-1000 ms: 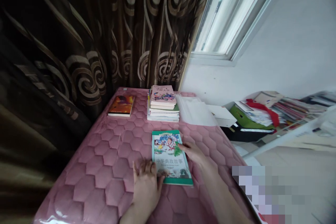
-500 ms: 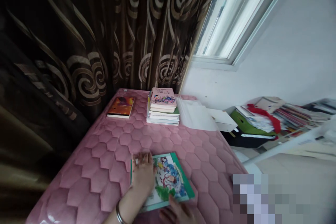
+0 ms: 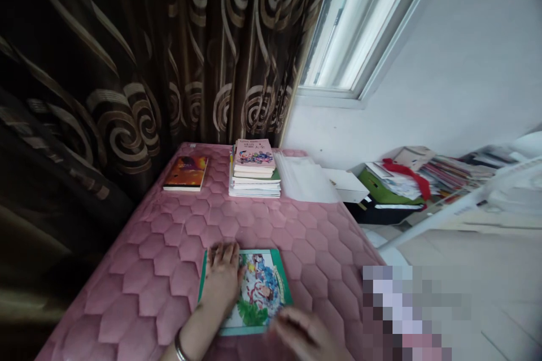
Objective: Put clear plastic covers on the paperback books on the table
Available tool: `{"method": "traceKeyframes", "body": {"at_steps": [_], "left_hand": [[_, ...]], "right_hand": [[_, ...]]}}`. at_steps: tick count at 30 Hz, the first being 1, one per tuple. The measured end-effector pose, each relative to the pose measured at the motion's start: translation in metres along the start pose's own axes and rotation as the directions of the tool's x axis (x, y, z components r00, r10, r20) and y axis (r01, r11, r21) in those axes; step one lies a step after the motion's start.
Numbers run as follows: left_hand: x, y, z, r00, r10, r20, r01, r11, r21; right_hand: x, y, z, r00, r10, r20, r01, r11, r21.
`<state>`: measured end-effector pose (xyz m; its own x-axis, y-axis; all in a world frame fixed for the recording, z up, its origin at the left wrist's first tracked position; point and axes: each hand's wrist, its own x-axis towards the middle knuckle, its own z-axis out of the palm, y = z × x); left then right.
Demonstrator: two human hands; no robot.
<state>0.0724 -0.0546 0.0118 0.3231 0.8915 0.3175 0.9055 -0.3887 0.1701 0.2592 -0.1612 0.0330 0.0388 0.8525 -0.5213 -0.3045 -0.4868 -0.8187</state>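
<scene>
A picture book (image 3: 256, 290) with a green border and colourful cartoon figures lies closed on the pink padded surface in front of me. Across its left part rests my left hand (image 3: 222, 271), flat, fingers stretched toward the far edge; a silver bangle is on that wrist. My right hand (image 3: 302, 333) is at the book's near right corner, its fingers bent and smeared by motion. Whether those fingers grip the corner or only touch it is unclear.
Farther back stand a stack of books (image 3: 254, 166) topped by a pink cover, an orange-and-dark book (image 3: 185, 174) and translucent plastic sheets (image 3: 307, 177). Patterned curtains (image 3: 203, 67) hang behind. To the right are a white box (image 3: 345, 185) and piled papers (image 3: 392, 183).
The picture book has turned slightly, its near edge now almost level. My right hand has shifted up along its near right corner. The left hand stays on the cover. The view has shifted a little.
</scene>
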Motion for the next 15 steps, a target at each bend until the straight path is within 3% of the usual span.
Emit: {"method": "traceKeyframes", "body": {"at_steps": [1, 3, 5, 8, 11, 15], "left_hand": [[0.000, 0.000, -0.001, 1.000, 0.003, -0.010, -0.003, 1.000, -0.004], [0.000, -0.001, -0.002, 1.000, 0.012, -0.019, -0.012, 1.000, -0.011], [0.001, -0.002, -0.003, 1.000, 0.026, -0.011, -0.026, 1.000, -0.011], [0.001, -0.001, -0.005, 0.999, 0.035, 0.007, -0.035, 0.999, -0.008], [0.000, 0.000, -0.007, 0.999, 0.020, 0.028, -0.019, 1.000, -0.019], [0.009, -0.007, -0.014, 0.991, 0.015, 0.132, 0.001, 0.993, -0.114]], "right_hand": [[0.011, -0.014, -0.007, 0.991, -0.128, 0.039, 0.133, 0.968, -0.211], [0.039, -0.042, -0.015, 0.915, -0.404, 0.007, 0.350, 0.785, -0.511], [0.066, -0.062, -0.017, 0.863, -0.505, 0.010, 0.379, 0.635, -0.673], [0.084, -0.073, -0.007, 0.813, -0.568, 0.124, 0.439, 0.461, -0.771], [0.068, -0.066, 0.012, 0.747, -0.568, 0.346, 0.565, 0.268, -0.780], [0.030, -0.048, 0.031, 0.709, -0.299, 0.639, 0.685, 0.072, -0.725]]}}
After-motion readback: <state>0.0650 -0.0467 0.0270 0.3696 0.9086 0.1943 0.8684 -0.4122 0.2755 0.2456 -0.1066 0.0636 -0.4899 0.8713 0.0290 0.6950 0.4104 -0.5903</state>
